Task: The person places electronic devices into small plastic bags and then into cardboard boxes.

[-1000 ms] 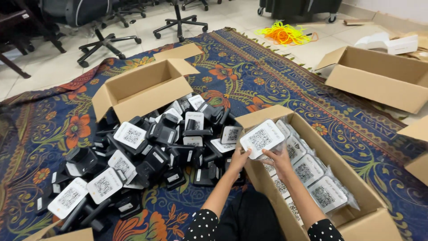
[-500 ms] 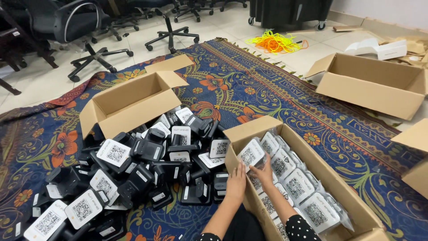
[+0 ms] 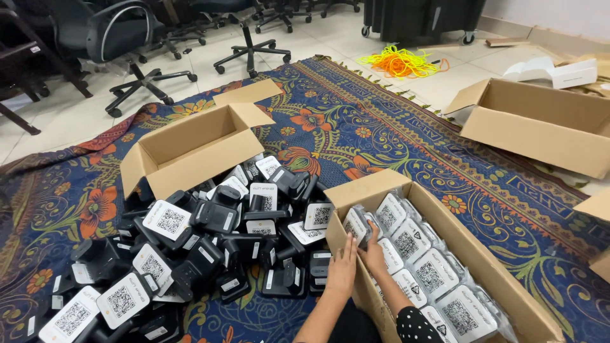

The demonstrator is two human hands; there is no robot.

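While a patterned blue rug (image 3: pixel 406 146) covers the tiled floor, a person seated on it packs a long cardboard box (image 3: pixel 502 286) already lined with rows of plastic-wrapped white-faced stands (image 3: pixel 426 273), each bearing a square code panel. Beside the box on the person's left lies a heap of unwrapped black stands (image 3: pixel 210 248), with an empty open carton (image 3: pixel 190 149) behind it and another carton (image 3: pixel 540 124) well apart at far right. At the near-left corner of the box, the right hand (image 3: pixel 373 254) grips one wrapped stand (image 3: pixel 356 223), fingers curled around its lower edge, while the left hand (image 3: pixel 342 267) rests flat, fingers extended, against the box wall. Judged from this, the piece seats best lowered upright, snug against its neighbours, the wall steadied throughout.
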